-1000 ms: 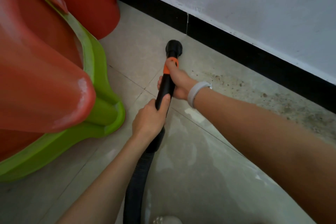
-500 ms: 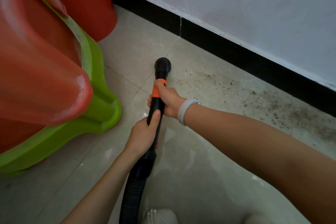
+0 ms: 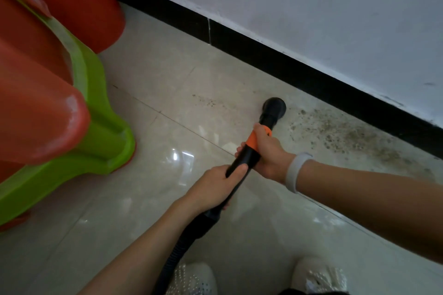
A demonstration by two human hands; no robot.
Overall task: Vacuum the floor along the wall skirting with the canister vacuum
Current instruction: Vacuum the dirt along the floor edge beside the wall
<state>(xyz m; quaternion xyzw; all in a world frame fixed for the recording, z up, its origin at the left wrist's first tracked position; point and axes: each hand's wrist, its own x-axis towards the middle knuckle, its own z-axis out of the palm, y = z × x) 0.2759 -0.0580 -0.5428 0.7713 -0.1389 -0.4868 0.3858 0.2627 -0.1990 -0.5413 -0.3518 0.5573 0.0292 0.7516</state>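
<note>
- nearest, ribbed black flexible hose (image 3: 177,249): soft, trails behind, poor place to hold.
- left hand (image 3: 215,187) wrapped around rigid black plastic wand (image 3: 242,163); right hand (image 3: 266,153) clamped at orange collar (image 3: 253,139); light, stiff, probably steers well from here.
- round black nozzle (image 3: 274,108) on gritty beige tile floor (image 3: 347,134), near black skirting (image 3: 311,74).

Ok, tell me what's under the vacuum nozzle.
The round black nozzle sits mouth-down on pale floor tile, at the left edge of a dirt patch. Whatever lies directly beneath its mouth is covered.
</note>
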